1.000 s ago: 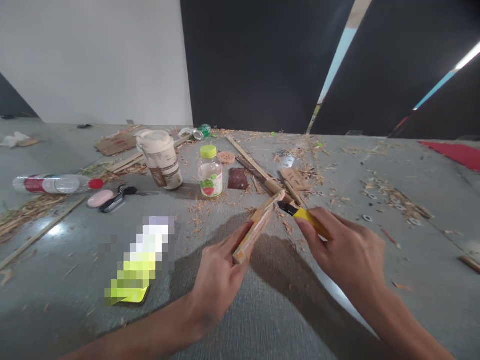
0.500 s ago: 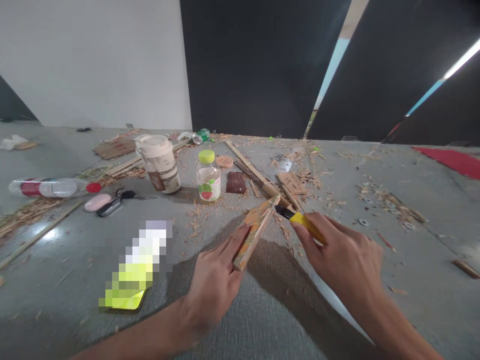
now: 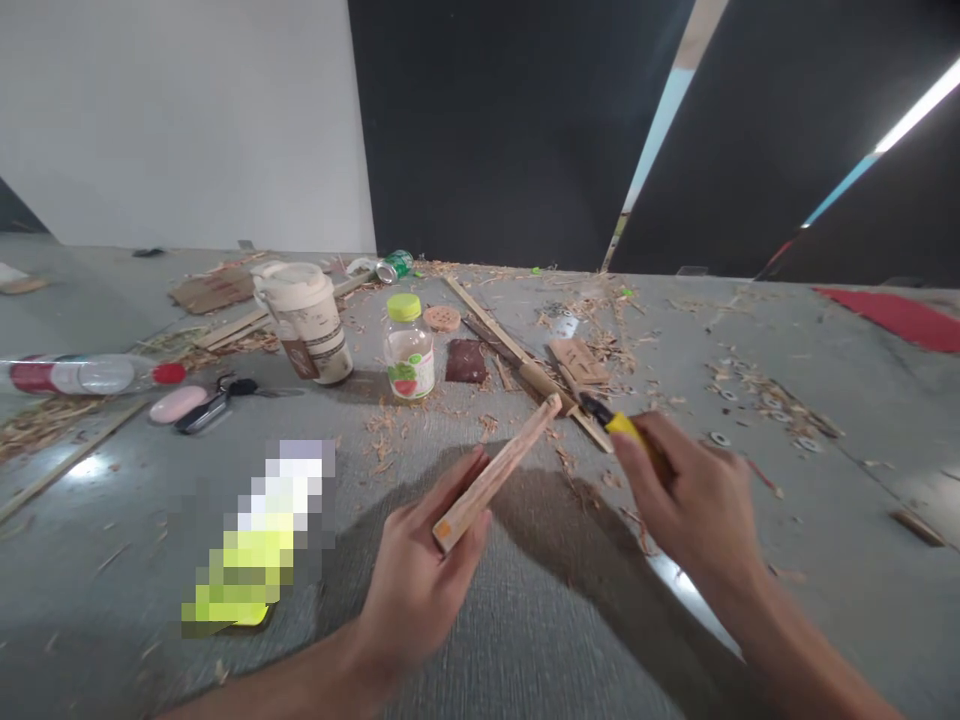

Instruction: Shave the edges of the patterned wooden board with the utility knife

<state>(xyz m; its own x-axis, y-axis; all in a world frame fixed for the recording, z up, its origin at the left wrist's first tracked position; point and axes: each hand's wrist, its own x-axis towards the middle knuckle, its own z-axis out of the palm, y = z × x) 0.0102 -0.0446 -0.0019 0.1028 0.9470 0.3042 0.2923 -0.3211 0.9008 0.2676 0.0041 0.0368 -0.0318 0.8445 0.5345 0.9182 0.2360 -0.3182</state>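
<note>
My left hand (image 3: 420, 555) is closed around the lower part of a flat piece of wood (image 3: 499, 470), which slants up and to the right with its narrow edge turned toward me. In my right hand (image 3: 694, 490) is a utility knife (image 3: 630, 437) with a yellow body and a dark front end, its tip pointing up and left. A gap separates the knife from the wood's far end. Beyond them lie a long thin wooden strip (image 3: 487, 320) and a brown cardboard piece (image 3: 581, 361) on the grey surface.
A lidded cup (image 3: 307, 325) and a small bottle with a lime cap (image 3: 409, 350) stand at the back. To the left lie a plastic bottle (image 3: 97, 375), a pink oval object (image 3: 178, 404) and a pixelated phone-like object (image 3: 259, 540). Wood shavings (image 3: 386, 440) and several metal washers (image 3: 720, 439) are scattered about.
The wood has rolled in my left hand, so its narrow edge faces me instead of its patterned broad face. The knife has moved right, away from the wood's tip.
</note>
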